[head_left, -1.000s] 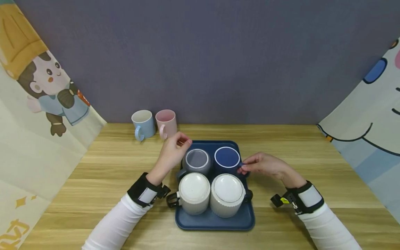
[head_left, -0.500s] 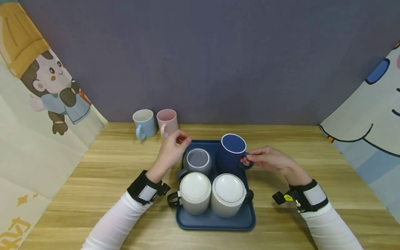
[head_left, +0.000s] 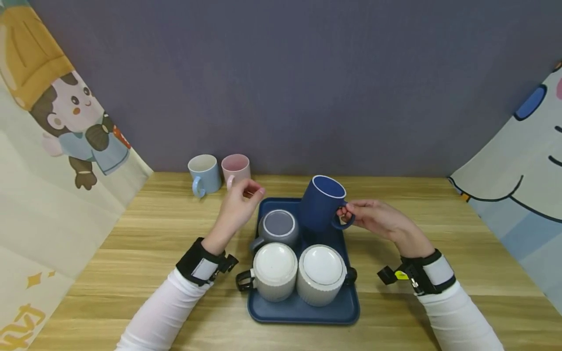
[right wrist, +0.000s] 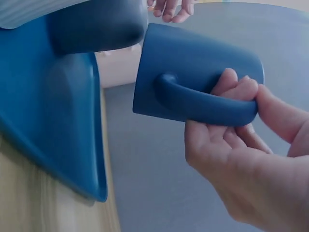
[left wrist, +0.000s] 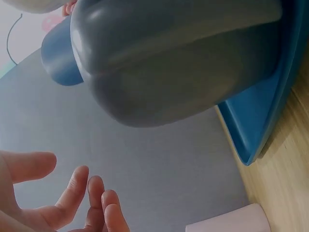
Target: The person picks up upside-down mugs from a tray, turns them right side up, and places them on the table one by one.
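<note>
My right hand [head_left: 382, 222] grips the handle of a dark blue mug [head_left: 319, 207], its fingers through the loop in the right wrist view. The mug is bottom up, tilted, and raised above the far right part of a dark blue tray [head_left: 303, 316]. On that tray a grey mug [head_left: 278, 225] stands upside down, to the left of the blue one. My left hand [head_left: 237, 207] hovers by the tray's far left corner with loosely bent fingers [left wrist: 72, 193] and nothing in them. It overlaps the handle of an upright pink mug [head_left: 237, 168] in the head view.
Two upturned ribbed white mugs [head_left: 274, 270] with black handles fill the near half of the tray. A light blue mug [head_left: 206, 176] stands upright beside the pink one, close to the grey back panel [head_left: 307, 87]. Bare wooden table [head_left: 439, 234] extends to the right.
My right hand has lifted the dark blue mug off the tray by its handle, raising it and tipping it leftward. The left hand has shifted only slightly. The other mugs stay put.
</note>
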### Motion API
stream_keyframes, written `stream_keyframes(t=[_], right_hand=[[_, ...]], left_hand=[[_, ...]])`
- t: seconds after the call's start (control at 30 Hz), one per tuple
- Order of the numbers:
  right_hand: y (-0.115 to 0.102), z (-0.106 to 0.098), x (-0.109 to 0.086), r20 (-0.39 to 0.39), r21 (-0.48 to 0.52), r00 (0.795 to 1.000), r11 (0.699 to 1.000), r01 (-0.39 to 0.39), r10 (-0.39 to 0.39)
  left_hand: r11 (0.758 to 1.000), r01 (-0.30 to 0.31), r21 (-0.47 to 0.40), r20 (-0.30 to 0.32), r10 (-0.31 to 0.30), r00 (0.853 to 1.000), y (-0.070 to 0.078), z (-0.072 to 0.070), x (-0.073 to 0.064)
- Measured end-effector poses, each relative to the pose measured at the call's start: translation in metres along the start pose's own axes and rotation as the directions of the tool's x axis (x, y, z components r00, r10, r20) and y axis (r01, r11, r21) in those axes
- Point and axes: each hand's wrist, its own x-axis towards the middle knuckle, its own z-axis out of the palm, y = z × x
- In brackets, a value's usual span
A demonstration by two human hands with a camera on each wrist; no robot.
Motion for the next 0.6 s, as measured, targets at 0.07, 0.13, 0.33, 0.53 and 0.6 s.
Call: stream_keyframes(t=[0.07, 0.13, 0.33, 0.53, 0.6], right_hand=[[-0.003, 0.002, 0.002, 0.004, 0.029, 1.0, 1.0, 0.012, -0.012], [-0.006, 0.003, 0.005, 0.001, 0.078, 1.0, 0.997, 0.017, -0.017], [-0.017, 0.008, 0.014, 0.013, 0.244, 0.999, 0.969, 0.044, -0.048], [-0.023, 0.011, 0.024, 0.048, 0.363, 0.995, 0.93, 0.062, -0.086], [-0.025, 0.013, 0.027, 0.049, 0.395, 0.995, 0.916, 0.063, -0.089]], left_hand=[[1.0, 0.0, 0.006, 0.001, 0.0, 1.0, 0.0, -0.001, 0.0], [1.0, 0.001, 0.006, 0.0, -0.001, 1.0, 0.001, -0.001, 0.0], [1.0, -0.004, 0.013, -0.005, 0.004, 1.0, 0.003, -0.002, 0.001], [0.999, -0.01, 0.034, 0.004, 0.009, 1.0, 0.005, -0.003, 0.001], [0.999, -0.014, 0.039, 0.004, 0.013, 1.0, 0.007, -0.003, 0.002]])
